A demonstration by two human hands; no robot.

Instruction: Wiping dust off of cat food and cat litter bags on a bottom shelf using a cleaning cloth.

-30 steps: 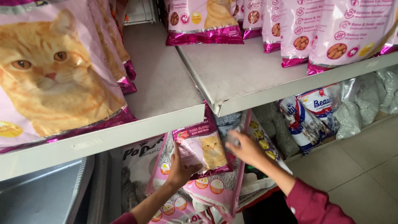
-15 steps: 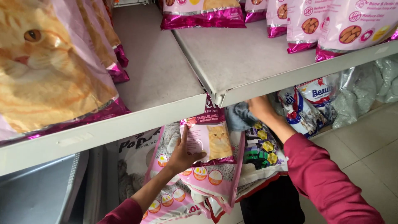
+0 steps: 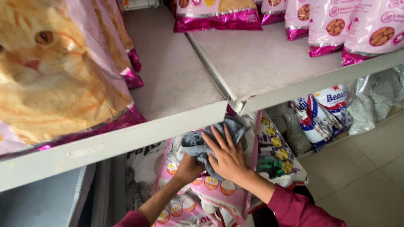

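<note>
Your right hand (image 3: 227, 157) lies flat, fingers spread, on a grey cloth (image 3: 210, 143), pressing it against the upper face of a pink pet-food bag (image 3: 210, 191) on the lower shelf. The grip of this hand is open: the fingers are extended over the cloth, not curled around it. Your left hand (image 3: 189, 168) sits just beside and below the right, against the lower left edge of the cloth; its fingers are hidden behind the cloth, so you cannot tell whether its grip is closed. The cloth is bunched just beneath the front edge of the upper shelf (image 3: 139, 134), between the shelf edge and the pink bag.

To the right of the pink bag stands a second bag with yellow hexagon marks (image 3: 275, 153), touching it. Further right is a white bag with blue and red print (image 3: 320, 113). On the upper shelf, a large bag bearing an orange cat picture (image 3: 50, 80) stands at the left, and a row of pink bags (image 3: 345, 25) stands along the back right.
</note>
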